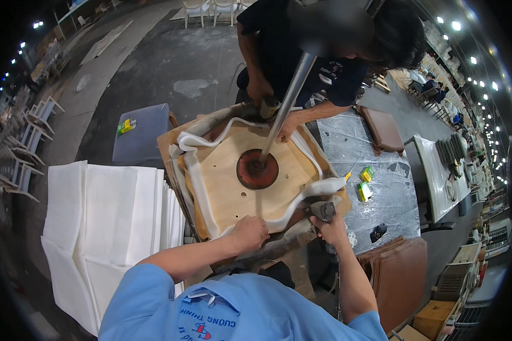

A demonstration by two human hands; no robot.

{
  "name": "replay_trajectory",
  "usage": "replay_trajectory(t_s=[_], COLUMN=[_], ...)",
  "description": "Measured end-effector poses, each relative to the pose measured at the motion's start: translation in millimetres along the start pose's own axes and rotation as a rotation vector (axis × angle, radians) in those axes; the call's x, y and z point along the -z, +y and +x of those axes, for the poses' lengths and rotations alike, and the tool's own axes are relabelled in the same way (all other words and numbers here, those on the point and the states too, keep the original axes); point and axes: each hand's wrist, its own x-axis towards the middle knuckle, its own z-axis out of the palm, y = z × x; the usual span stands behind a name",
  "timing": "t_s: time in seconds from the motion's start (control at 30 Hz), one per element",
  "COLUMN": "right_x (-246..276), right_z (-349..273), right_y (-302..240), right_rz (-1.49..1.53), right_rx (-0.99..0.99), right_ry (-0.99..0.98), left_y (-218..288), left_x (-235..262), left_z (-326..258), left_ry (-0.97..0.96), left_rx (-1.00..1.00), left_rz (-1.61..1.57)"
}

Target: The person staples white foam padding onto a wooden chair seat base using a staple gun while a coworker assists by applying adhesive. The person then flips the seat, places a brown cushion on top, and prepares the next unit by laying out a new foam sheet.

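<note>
A plywood seat panel (227, 196) lies before me with white foam padding (194, 187) folded up around its edges. A round red plate (257, 169) at the end of a metal rod (292, 96) presses on the panel's middle. At the near edge my left hand (250, 234) is closed on the padding, its fingertips partly hidden. My right hand (331, 228) grips a staple gun (323, 211) just off the panel's near right corner. Across from me, a co-worker's hand (260, 91) holds a similar tool (269, 107); their other hand (290, 126) rests by the far edge.
White foam sheets (114, 221) are stacked at left, beside a grey wrapped cushion (142, 133) with a small box on it. On the plastic-covered table (381, 187) at right sit small yellow-green boxes (365, 191). Brown covers (398, 278) are piled near my right arm.
</note>
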Motion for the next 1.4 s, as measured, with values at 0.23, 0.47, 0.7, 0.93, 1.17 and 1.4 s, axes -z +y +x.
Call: replay_trajectory(t_s=[0.23,0.47,0.7,0.93,1.17,1.4], right_x=[-6,-7,-57,-88,-96,-100], right_z=[2,-11,-59,-51,-44,-39], right_y=[0,0,-53,-58,-65,-63], right_rz=[0.014,0.097,0.192,0.095,0.049,0.040], right_rx=[-0.062,-0.142,-0.287,-0.329,-0.286,-0.261], right_ry=[-0.018,-0.019,-0.213,-0.269,-0.269,-0.247], left_y=[-14,-30,-29,-29,-30,-25], left_x=[-1,1,-23,-35,-40,-32], left_z=[-5,-3,-13,-6,-4,-2], left_ry=[0.139,0.148,0.372,0.452,0.489,0.445], left_rx=[-0.064,0.081,0.179,0.208,0.219,0.228], left_rz=[0.001,-0.089,-0.182,-0.108,-0.119,-0.131])
